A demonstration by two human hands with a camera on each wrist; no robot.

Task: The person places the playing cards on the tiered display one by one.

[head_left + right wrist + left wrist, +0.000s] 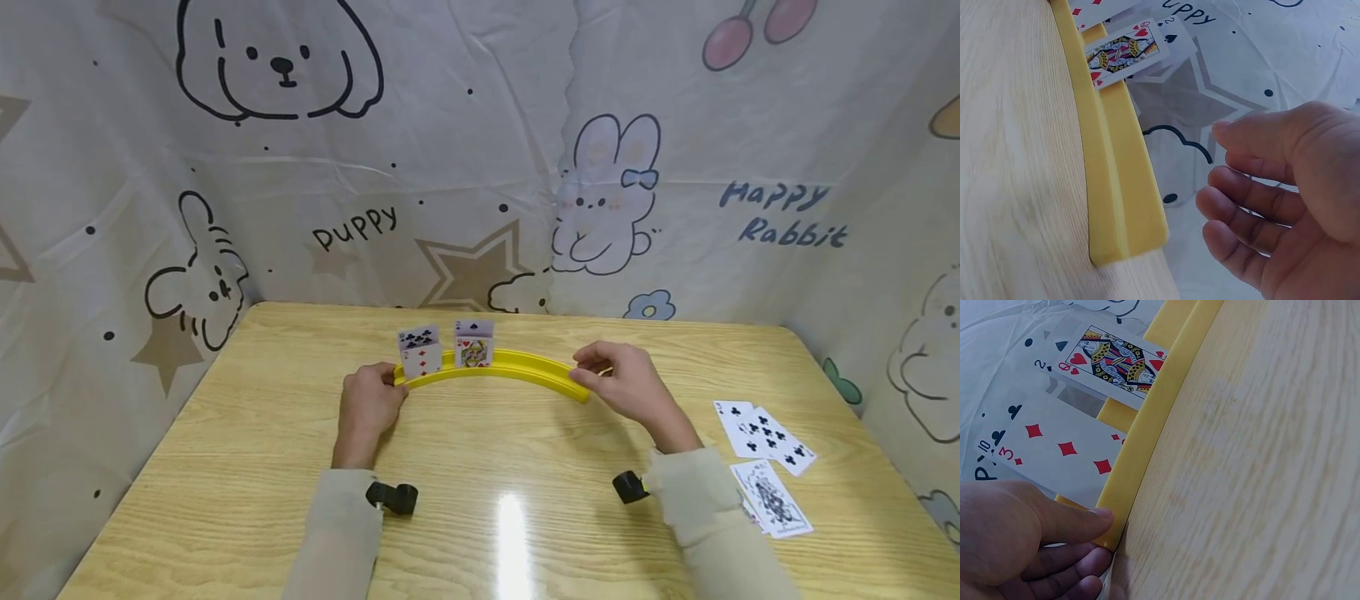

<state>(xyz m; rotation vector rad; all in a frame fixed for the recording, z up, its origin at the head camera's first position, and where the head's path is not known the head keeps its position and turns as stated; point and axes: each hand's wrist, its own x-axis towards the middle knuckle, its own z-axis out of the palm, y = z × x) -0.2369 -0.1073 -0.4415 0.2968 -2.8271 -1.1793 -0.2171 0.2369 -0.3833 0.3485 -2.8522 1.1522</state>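
Note:
A curved yellow card holder (517, 362) stands on the table. At its left end my left hand (369, 408) pinches it, the thumb (1079, 522) on its front. In its slots stand a three of diamonds (1063, 447) before a ten of clubs (417, 336), and a queen of hearts (1116, 365) before a two of spades (474, 326). By the holder's right end is my right hand (618, 379). The right wrist view shows its fingers (1254, 194) loosely bent, holding nothing, a gap away from the holder.
Two club cards (767, 435) lie overlapping at the table's right. Nearer me, a joker-like card (772, 500) covers part of another card, beside my right sleeve (701, 492). A printed cloth (450, 167) hangs behind the wooden table (480, 450).

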